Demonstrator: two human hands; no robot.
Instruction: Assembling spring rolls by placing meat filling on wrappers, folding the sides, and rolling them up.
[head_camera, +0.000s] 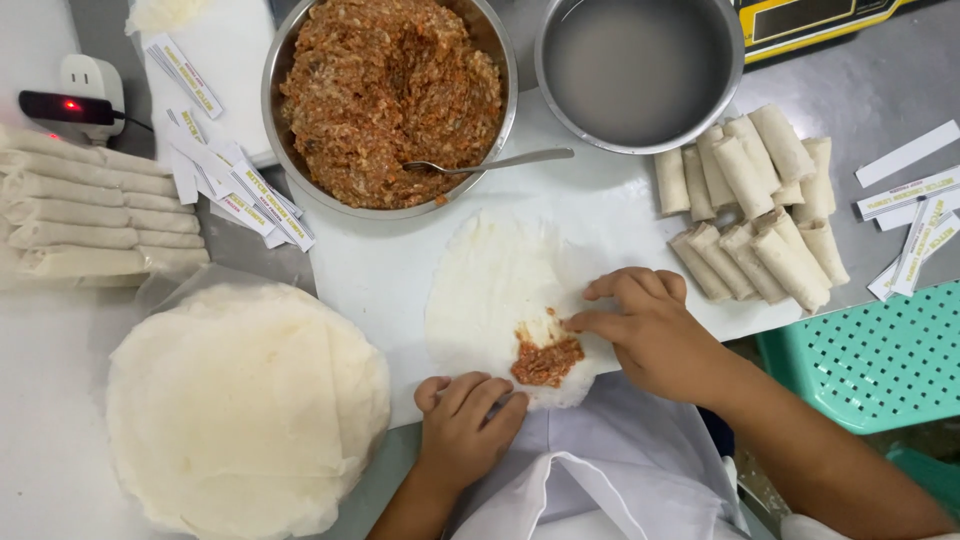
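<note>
White wrapper lies flat, filling spooned on, unrolled; left hand presses its edge, right hand fingers shape filling; finished rolls wait nearby.

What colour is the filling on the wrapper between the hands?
Reddish-orange with brown flecks: the filling lies on the white wrapper, clearest in the head view.
</note>
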